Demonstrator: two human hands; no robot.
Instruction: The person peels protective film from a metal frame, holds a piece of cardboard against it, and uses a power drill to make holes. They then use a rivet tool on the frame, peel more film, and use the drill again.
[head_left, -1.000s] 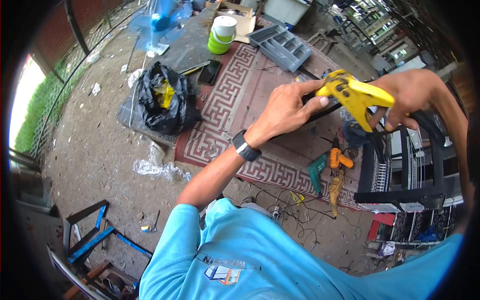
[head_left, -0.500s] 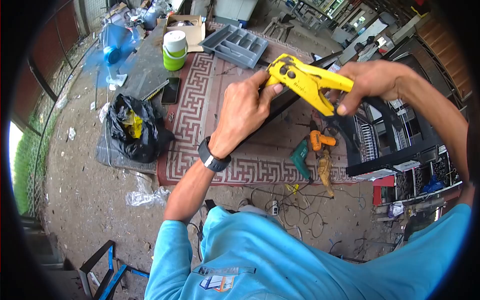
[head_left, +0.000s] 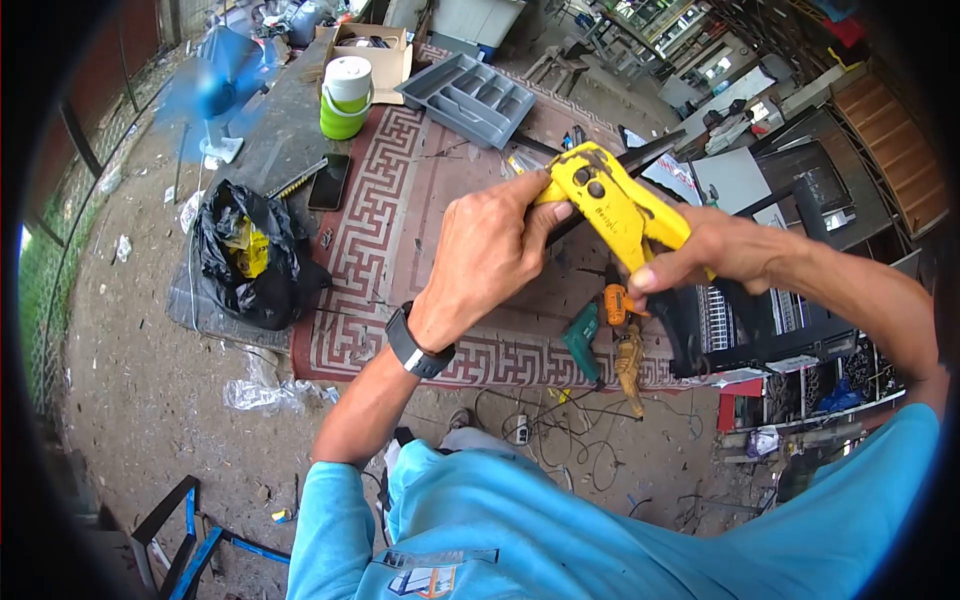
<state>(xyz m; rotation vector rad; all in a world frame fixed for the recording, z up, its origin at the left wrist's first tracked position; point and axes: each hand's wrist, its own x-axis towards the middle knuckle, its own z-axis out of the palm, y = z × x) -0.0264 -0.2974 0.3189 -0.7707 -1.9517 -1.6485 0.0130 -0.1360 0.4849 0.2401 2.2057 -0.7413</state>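
Note:
A yellow hand riveter (head_left: 612,207), scuffed and marked with dark writing, is held up in front of me above the table. My left hand (head_left: 487,248), wearing a black wristwatch (head_left: 418,345), pinches its head end between thumb and fingers. The handles lie in my right hand (head_left: 722,252), thumb along the lower one, which stands apart from the upper one. Any rivet at the nose is hidden by my left fingers. Behind the riveter runs a dark metal bar (head_left: 655,150). Below it a green drill (head_left: 581,345) and an orange drill (head_left: 620,302) lie on the table.
The table has a red patterned cover (head_left: 350,285). On it are a grey cutlery tray (head_left: 470,98), a green-and-white jug (head_left: 346,97), a phone (head_left: 329,182) and a black plastic bag (head_left: 250,255). A blue fan (head_left: 215,100) spins at left. Cables (head_left: 560,430) tangle on the floor.
The riveter has dipped a little and tilted more steeply, with its handle end lower. My right hand has moved down and slightly left with it. The whole view has shifted slightly.

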